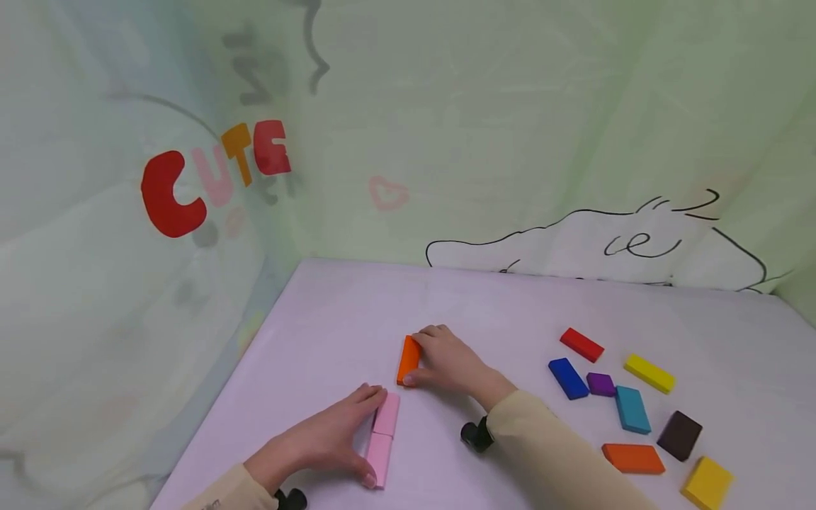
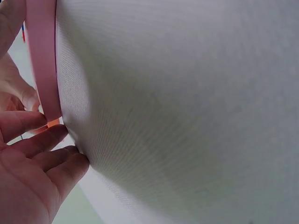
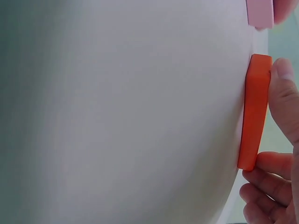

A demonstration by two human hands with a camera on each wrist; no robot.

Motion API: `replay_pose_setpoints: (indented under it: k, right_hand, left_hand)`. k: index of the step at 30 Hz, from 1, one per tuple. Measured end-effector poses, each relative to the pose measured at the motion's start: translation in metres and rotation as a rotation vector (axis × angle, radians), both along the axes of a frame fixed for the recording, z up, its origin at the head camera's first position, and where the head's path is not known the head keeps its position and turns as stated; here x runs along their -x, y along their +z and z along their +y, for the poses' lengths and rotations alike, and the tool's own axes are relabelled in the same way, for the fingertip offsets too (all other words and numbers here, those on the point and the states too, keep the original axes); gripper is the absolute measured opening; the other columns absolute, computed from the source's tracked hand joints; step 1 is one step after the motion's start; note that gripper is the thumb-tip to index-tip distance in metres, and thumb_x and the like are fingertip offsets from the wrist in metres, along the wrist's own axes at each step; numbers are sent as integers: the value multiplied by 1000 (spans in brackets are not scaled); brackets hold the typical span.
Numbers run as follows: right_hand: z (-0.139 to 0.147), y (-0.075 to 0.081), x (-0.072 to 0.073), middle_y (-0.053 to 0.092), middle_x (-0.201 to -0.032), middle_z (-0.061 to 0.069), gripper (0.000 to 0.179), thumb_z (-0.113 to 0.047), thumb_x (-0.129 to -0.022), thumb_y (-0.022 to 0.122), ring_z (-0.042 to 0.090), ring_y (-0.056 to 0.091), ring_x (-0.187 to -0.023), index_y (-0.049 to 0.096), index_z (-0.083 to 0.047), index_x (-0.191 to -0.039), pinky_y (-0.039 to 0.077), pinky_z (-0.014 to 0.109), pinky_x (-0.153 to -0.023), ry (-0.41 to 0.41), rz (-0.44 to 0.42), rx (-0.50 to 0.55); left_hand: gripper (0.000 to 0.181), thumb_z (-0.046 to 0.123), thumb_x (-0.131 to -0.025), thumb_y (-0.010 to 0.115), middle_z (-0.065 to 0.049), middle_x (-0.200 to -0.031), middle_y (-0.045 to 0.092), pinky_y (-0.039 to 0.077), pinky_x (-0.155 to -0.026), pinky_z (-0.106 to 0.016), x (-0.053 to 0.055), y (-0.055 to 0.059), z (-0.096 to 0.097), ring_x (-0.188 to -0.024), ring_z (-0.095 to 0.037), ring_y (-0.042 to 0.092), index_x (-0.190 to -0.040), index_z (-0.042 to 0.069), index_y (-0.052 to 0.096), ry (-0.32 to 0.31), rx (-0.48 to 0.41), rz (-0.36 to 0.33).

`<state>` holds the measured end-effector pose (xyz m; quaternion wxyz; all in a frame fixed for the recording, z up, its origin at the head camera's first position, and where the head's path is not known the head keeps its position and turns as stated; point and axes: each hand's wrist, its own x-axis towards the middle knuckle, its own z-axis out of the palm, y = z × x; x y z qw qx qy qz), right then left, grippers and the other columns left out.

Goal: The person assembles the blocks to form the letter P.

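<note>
Two pink blocks (image 1: 379, 457) lie end to end in a row on the table, with a thin seam between them. My left hand (image 1: 321, 438) spans that row, thumb at the near end and fingertips at the far end; in the left wrist view the fingers meet the end of the pink block (image 2: 41, 60). Just beyond and slightly to the right is an orange block (image 1: 409, 361). My right hand (image 1: 451, 363) pinches it lengthwise between thumb and fingers. From the right wrist the orange block (image 3: 255, 112) rests flat, apart from the pink end (image 3: 260, 13).
Scattered at the right are a red block (image 1: 582, 344), a blue block (image 1: 568, 378), a small purple block (image 1: 601, 384), a teal block (image 1: 632, 409), a dark brown block (image 1: 679, 435), a second orange block (image 1: 633, 458) and yellow ones (image 1: 649, 373). Fabric walls (image 1: 510, 127) border the table.
</note>
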<state>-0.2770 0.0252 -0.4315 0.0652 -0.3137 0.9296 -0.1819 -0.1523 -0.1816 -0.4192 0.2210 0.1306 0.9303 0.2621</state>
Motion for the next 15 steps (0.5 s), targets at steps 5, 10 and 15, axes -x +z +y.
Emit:
replay_pose_setpoints:
  k: [5,10,15]
  right_hand:
    - [-12,-1,0,61,-138,19,75,-40,-82,86,36,53,-129,60,3,-137,47,46,-113,9,-7,12]
    - [-18,-3,-1,62,-135,19,69,-36,-83,86,35,55,-125,62,3,-135,49,45,-111,13,5,27]
    - [-22,-2,-4,63,-134,20,70,-38,-82,86,36,55,-124,62,3,-134,50,45,-110,25,0,31]
  left_hand:
    - [112,36,-67,96,-11,-167,33,35,-121,-56,-1,1,-1,-156,-33,28,-159,10,37,-10,-18,12]
    - [112,35,-67,96,-10,-167,33,34,-121,-55,-2,1,-1,-157,-32,26,-159,10,37,-10,-22,12]
    - [113,38,-66,96,-10,-167,33,35,-121,-55,-2,0,-1,-157,-32,27,-159,10,37,-1,-8,14]
